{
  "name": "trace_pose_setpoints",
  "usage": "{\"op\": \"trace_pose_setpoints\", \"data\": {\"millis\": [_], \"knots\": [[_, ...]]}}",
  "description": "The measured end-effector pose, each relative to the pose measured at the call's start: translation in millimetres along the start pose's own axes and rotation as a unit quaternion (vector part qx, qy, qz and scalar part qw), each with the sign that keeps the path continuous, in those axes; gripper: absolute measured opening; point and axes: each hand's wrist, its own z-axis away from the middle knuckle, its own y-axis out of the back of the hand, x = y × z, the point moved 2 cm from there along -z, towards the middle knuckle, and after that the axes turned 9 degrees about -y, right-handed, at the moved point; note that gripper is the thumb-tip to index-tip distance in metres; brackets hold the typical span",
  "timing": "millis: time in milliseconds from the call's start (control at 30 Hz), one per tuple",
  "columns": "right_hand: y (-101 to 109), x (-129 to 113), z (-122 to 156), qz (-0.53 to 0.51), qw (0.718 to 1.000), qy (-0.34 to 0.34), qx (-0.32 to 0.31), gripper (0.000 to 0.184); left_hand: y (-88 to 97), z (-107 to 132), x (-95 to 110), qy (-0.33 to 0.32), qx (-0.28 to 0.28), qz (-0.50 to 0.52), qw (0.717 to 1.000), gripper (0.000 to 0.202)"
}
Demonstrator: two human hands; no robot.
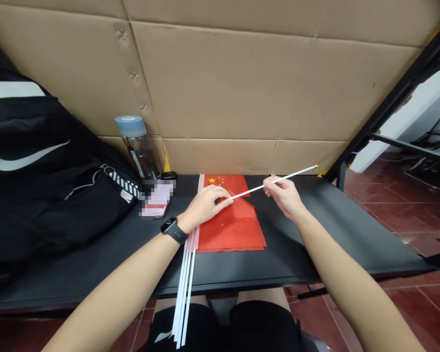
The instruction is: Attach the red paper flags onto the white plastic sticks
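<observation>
A thin white flag stick [293, 174] with a yellow tip slants up to the right above the black table. My right hand [283, 194] pinches it near its middle, fingers closed. At its lower left end, my left hand [209, 201] has thumb and fingers closed around the stick. Beneath the left hand lie several red paper flags [234, 230] with yellow stars, stacked on the table. White sticks [183, 293] run from the pale left edge of these flags and jut past the table's front edge. A dark watch is on my left wrist.
On the left stands a large black bag [51, 195]. A clear bottle [141, 151] with a blue lid and a phone [157, 199] are beside it. Cardboard [234, 88] walls the back of the black table [344, 230]; a dark metal frame rises at right.
</observation>
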Motion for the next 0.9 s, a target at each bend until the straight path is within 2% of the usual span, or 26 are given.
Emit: {"op": "trace_pose_setpoints", "data": {"millis": [200, 333, 467, 567, 733, 800, 900], "knots": [[-16.0, -2.5, 8.4, 0.067, 0.994, -0.015, -0.081, 0.031, -1.8, -0.4, 2.6, -0.016, -0.030, -0.029, 0.999, 0.020], [-11.7, -1.9, 6.3, 0.067, 0.996, -0.016, -0.059, 0.033, 2.3, -1.2, 4.5, -0.022, -0.038, -0.077, 0.996, 0.020], [-0.4, -0.1, 2.0, 0.038, 0.999, -0.014, -0.020, 0.031, 5.9, -1.4, 3.6, -0.025, -0.007, -0.111, 0.993, 0.022], [-1.0, -1.9, 3.2, 0.029, 0.999, -0.007, -0.026, 0.029, 4.8, -0.8, 2.8, -0.029, 0.009, -0.117, 0.993, 0.024], [-18.2, -1.8, 9.8, 0.075, 0.995, -0.012, -0.066, 0.035, 1.0, -0.4, 4.8, -0.036, -0.004, -0.121, 0.992, 0.026], [-22.3, 1.5, 9.2, 0.079, 0.995, -0.038, -0.050, 0.038, 1.6, -0.6, 4.9, -0.032, 0.003, -0.130, 0.991, 0.027], [-15.8, 6.4, 2.8, 0.033, 0.996, -0.066, 0.048, 0.048, 4.8, -0.5, 2.1, -0.008, 0.027, -0.137, 0.990, 0.028]]}}
